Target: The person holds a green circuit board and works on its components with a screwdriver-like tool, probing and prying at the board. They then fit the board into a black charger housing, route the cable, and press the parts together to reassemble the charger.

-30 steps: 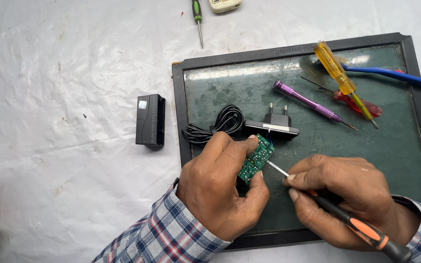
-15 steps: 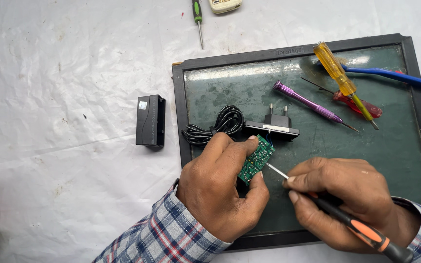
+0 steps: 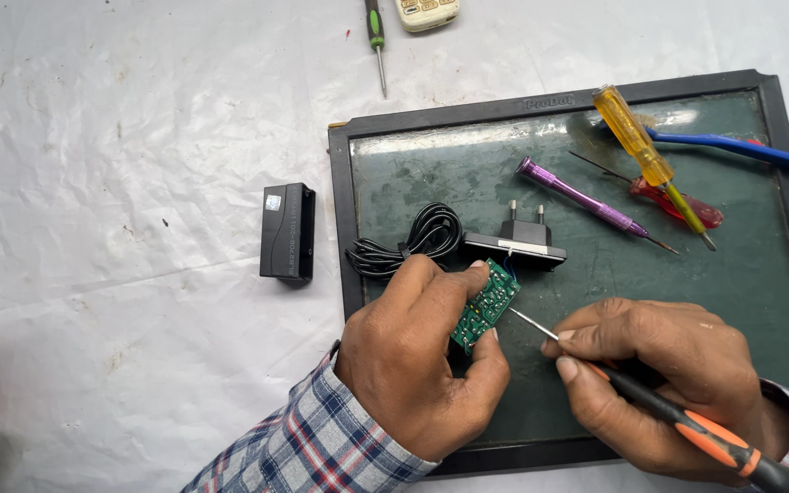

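Over mat [image 3: 741, 274], hand [image 3: 422, 365] seemingly pinching board [image 3: 486, 306]

Open mat [image 3: 741, 301] right of plug cover [image 3: 515, 246]; purple screwdriver [image 3: 586, 205], yellow screwdriver [image 3: 646, 155] block upper right. Coiled cable [image 3: 413, 239], black case [image 3: 287, 231] crowd the left.

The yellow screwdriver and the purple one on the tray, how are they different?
The yellow screwdriver has a fat, see-through handle; the purple screwdriver is thin like a pen. The yellow one lies across a red tool and a blue handle; the purple one lies alone on the tray. The yellow one's shaft is thicker; the purple one ends in a fine point. Both lie untouched, tips pointing down and to the right in the picture.
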